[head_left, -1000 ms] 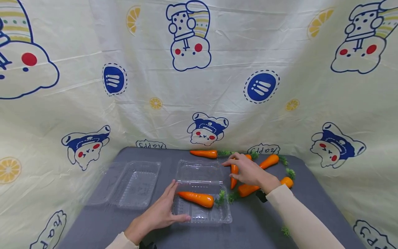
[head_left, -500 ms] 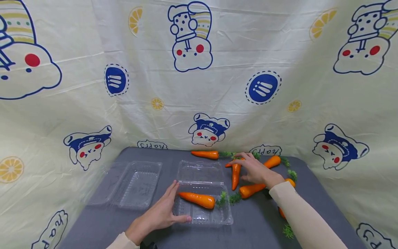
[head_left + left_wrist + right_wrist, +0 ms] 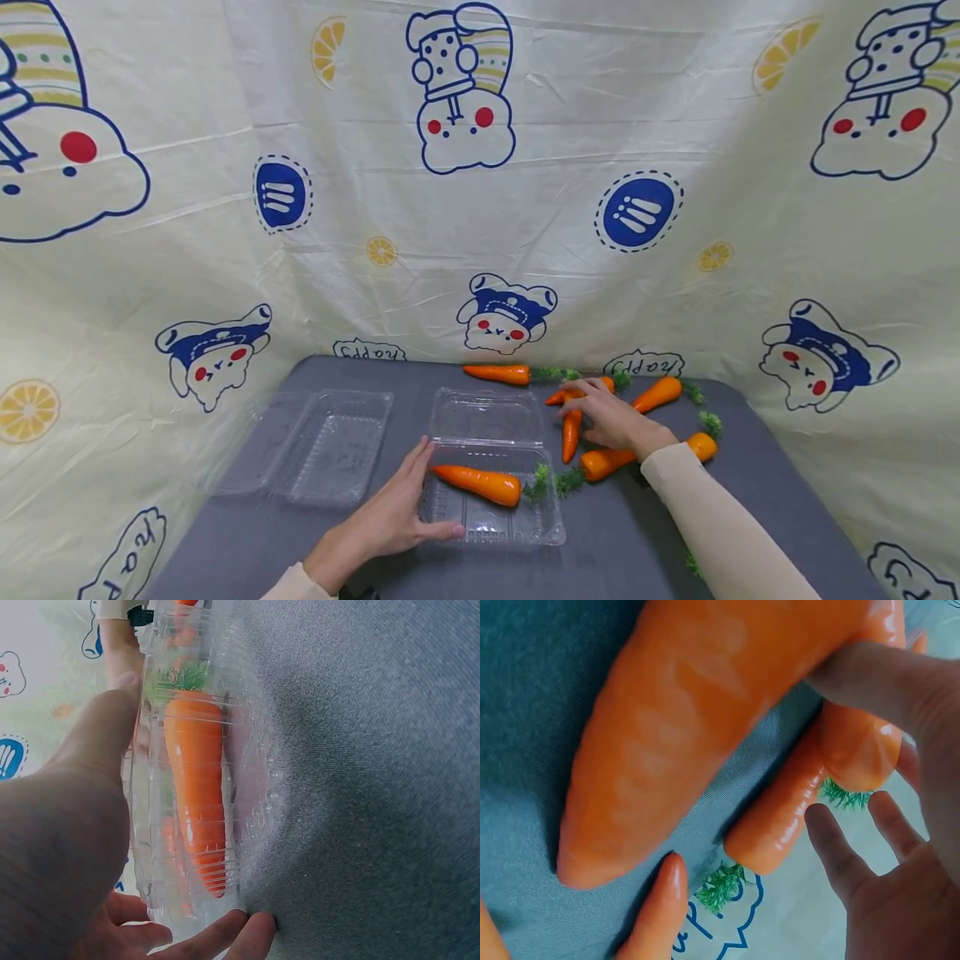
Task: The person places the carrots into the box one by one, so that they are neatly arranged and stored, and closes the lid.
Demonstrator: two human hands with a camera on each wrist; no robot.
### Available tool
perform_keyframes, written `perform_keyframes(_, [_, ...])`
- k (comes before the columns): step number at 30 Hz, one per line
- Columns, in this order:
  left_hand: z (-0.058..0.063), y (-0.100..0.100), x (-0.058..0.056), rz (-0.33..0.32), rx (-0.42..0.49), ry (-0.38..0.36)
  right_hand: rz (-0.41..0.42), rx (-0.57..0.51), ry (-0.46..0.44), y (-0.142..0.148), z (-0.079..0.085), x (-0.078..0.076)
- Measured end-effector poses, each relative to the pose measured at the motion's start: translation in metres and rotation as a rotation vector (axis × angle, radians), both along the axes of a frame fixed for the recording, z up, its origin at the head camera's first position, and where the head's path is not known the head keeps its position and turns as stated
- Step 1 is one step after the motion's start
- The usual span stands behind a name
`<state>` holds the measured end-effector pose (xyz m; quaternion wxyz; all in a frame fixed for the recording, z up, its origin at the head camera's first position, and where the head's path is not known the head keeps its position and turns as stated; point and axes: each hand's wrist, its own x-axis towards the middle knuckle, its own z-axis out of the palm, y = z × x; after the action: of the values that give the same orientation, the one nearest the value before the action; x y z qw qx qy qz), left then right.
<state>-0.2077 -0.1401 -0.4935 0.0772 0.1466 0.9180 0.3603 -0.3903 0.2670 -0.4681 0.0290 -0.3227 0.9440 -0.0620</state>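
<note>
A clear plastic clamshell container (image 3: 557,532) stands with its lid laid back, and a carrot (image 3: 482,485) with green leaves lies in it. My left hand (image 3: 382,518) rests at its near left corner, thumb along the front, fingers by the left side. In the left wrist view that carrot (image 3: 196,772) shows through the clear wall. To the right, my right hand (image 3: 618,418) is over another carrot (image 3: 572,437) pointing toward me. The right wrist view shows the thumb (image 3: 870,679) at the edge of this carrot (image 3: 682,742), apparently touching, with the other fingers spread apart.
A second clear container (image 3: 333,446) stands open at the left. Several more carrots lie around the right hand, including one at the back edge (image 3: 497,374), one at back right (image 3: 657,394) and one below the wrist (image 3: 606,463). A patterned cloth (image 3: 352,292) hangs behind.
My right hand's fingers first shifted right, off the carrot pointing toward me, then came back over its top end. The left hand has stayed at the container.
</note>
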Motion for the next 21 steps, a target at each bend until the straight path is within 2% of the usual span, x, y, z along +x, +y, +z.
perform_keyframes(15, [0.0027,-0.0016,-0.0013,-0.006,0.001,-0.013,-0.034,-0.012,0.058,-0.0016,-0.0032,-0.0028])
perform_keyframes(21, [0.0013,-0.002,-0.0014,-0.009,-0.005,-0.021,-0.02,-0.039,0.113,0.0001,0.0007,0.0009])
